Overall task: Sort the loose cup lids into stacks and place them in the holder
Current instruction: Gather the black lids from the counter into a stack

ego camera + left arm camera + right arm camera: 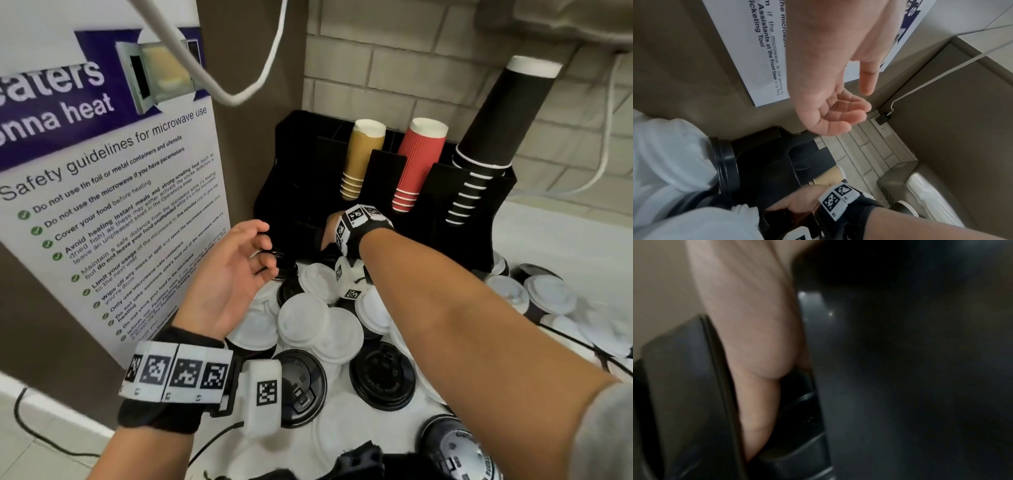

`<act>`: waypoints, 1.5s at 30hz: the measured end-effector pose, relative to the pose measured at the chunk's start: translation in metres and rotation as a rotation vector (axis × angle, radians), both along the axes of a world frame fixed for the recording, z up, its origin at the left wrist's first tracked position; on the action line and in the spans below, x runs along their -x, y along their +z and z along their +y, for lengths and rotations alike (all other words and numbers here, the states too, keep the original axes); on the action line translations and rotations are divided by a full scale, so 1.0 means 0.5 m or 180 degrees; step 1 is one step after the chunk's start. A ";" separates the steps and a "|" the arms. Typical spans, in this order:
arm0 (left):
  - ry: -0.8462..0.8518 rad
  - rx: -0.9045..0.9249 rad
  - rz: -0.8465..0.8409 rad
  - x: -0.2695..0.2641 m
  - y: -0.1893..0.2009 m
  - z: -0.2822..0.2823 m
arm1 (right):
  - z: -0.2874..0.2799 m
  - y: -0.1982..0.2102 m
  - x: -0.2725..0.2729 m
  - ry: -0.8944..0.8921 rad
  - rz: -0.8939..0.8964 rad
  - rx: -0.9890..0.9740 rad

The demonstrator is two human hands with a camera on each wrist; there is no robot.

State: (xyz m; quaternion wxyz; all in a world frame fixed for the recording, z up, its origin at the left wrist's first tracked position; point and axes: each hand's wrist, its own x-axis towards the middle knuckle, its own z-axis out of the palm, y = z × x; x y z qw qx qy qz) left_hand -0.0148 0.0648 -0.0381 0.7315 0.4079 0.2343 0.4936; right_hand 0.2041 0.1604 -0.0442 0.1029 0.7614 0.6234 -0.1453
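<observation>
left grip (pixel 236 270): spread and empty, palm up, fingers loosely curled, poised just above the left edge of the lid pile beside the poster (pixel 113 205)
risk, left: likely to knock the short stack of black lids (pixel 274 260) at the fingertips if swung in carelessly; stack looks unsteady
right grip (pixel 334 236): reaching down into a front slot of the holder (pixel 294 192), thumb and fingers wrapped round a black lid (pixel 797 404) inside the dark slot
risk, right: lid could tilt and jam against the slot wall, or drop askew if let go too soon; slot narrow and dim, fit hard to judge
loose lids: white lids (pixel 303 323) and black lids (pixel 382 375) heaped together on the table (pixel 565 240) in front of the holder, many overlapping, still unsorted
risk, pile: forearm passes close over the heap; a low sweep could scatter lids toward the table edge
holder, rear slots: tan cups (pixel 361 157), then red ribbed cups (pixel 416 164), then a tall leaning stack of black cups (pixel 489 137)
risk, cups: black stack leans outward; a bump to the holder might tip it
</observation>
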 end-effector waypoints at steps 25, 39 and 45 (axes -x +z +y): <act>-0.0033 -0.0483 0.0157 -0.133 0.063 -0.027 | -0.278 0.191 0.056 -0.0311 0.3843 -0.1486; -0.0216 -0.0502 -0.0011 -0.115 0.052 -0.061 | -0.338 0.139 0.036 0.0559 0.3930 -0.1569; -0.0287 -0.0509 0.0125 -0.113 0.041 -0.061 | -0.335 0.129 0.046 0.0630 0.3799 -0.1598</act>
